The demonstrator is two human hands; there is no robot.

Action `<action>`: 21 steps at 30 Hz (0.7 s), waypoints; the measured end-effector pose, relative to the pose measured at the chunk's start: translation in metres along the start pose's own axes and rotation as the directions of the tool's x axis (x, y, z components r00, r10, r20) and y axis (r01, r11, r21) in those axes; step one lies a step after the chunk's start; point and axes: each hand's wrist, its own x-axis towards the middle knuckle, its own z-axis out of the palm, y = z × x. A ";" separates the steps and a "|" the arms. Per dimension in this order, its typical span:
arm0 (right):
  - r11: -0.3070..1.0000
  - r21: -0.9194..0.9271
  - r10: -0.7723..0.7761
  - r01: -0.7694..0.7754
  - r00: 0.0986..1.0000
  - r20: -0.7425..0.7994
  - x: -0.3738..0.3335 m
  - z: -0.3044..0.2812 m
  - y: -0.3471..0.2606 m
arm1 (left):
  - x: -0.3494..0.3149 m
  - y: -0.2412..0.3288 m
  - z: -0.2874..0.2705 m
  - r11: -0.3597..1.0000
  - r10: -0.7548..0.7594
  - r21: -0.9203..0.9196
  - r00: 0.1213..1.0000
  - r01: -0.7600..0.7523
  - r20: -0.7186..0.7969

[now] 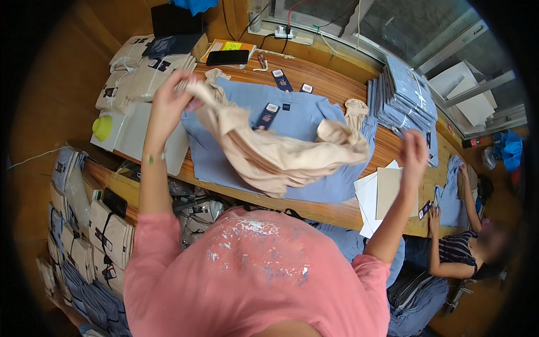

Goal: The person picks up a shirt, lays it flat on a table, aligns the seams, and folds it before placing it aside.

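Note:
Raised over the left side of the table, my left hand (170, 101) is closed on one end of a beige shirt (264, 149). The cloth hangs bunched and blurred across a light blue shirt (219, 135), which lies spread on the table. My right hand (414, 154) is up at the right, apart from the beige cloth; its fingers are smeared by motion, and I see nothing in them. A dark blue hang tag (268, 116) lies on the blue shirt near its collar. Another dark tag (282, 81) and a small label (306, 89) lie just beyond it.
Folded blue shirts (407, 92) are stacked at the far right, packed beige ones (126, 78) at the far left. White and brown card sheets (387, 191) lie by my right forearm. A black phone (227, 57) rests at the back. A co-worker (463, 247) handles blue cloth at right.

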 end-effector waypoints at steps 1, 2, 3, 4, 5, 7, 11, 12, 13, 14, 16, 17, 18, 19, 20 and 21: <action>0.993 -0.115 -0.003 0.017 0.992 0.126 0.003 0.024 -0.011 | 0.013 0.010 0.008 1.000 -0.015 -0.008 0.997 0.016 0.075; 0.996 0.006 -0.088 0.091 0.932 0.351 -0.004 0.054 0.008 | 0.024 0.022 0.024 1.000 -0.018 -0.022 0.987 0.022 0.158; 0.997 -0.079 0.066 -0.023 0.802 0.594 -0.018 0.086 0.010 | 0.031 0.029 0.035 0.999 -0.030 -0.018 0.979 0.035 0.199; 0.978 -0.030 -0.147 0.206 0.784 0.603 -0.038 0.119 0.018 | 0.036 0.036 0.046 0.999 -0.043 -0.021 0.970 0.049 0.239; 0.968 -0.114 -0.098 0.223 0.757 0.646 -0.056 0.136 0.034 | 0.037 0.039 0.050 0.998 -0.053 -0.028 0.959 0.063 0.279; 0.910 -0.349 0.114 0.226 0.673 0.731 -0.084 0.160 0.059 | 0.035 0.039 0.041 0.995 0.076 0.050 0.974 -0.089 0.212; 0.979 -0.175 0.180 -0.107 0.856 0.485 -0.079 0.099 0.067 | 0.006 0.066 -0.013 0.989 0.125 0.067 0.988 -0.131 0.092; 0.992 -0.044 0.125 -0.117 0.902 0.414 -0.073 0.065 0.063 | -0.002 0.082 -0.038 0.985 0.118 0.109 0.981 -0.135 0.155; 0.963 0.028 0.233 -0.267 0.883 0.406 -0.057 0.038 0.031 | -0.014 0.111 -0.065 0.973 0.097 0.187 0.976 -0.134 0.193; 0.959 0.104 0.227 -0.264 0.934 0.278 -0.048 0.016 0.005 | -0.012 0.120 -0.072 0.974 0.151 0.132 0.964 -0.182 0.217; 0.999 0.018 -0.045 0.043 0.987 0.152 -0.002 -0.022 -0.005 | 0.021 0.126 -0.069 0.946 0.039 0.291 0.944 -0.140 0.329; 0.998 -0.040 -0.047 0.052 0.992 0.113 0.022 -0.025 -0.013 | 0.043 0.118 -0.057 0.927 0.022 0.342 0.930 -0.157 0.367; 0.991 -0.125 -0.036 0.042 0.998 0.052 0.042 -0.033 -0.014 | 0.075 0.094 -0.029 0.913 0.011 0.363 0.903 -0.184 0.429; 0.982 -0.133 -0.123 0.131 0.990 0.063 0.071 -0.042 0.001 | 0.097 0.084 -0.005 0.890 -0.006 0.419 0.916 -0.177 0.401; 0.966 -0.145 -0.206 0.216 0.975 0.081 0.095 -0.043 0.019 | 0.115 0.064 0.016 0.868 -0.026 0.470 0.929 -0.163 0.369; 0.944 -0.267 -0.194 0.196 0.980 0.034 0.111 -0.026 0.031 | 0.123 0.032 0.021 0.867 0.083 0.450 0.952 -0.215 0.294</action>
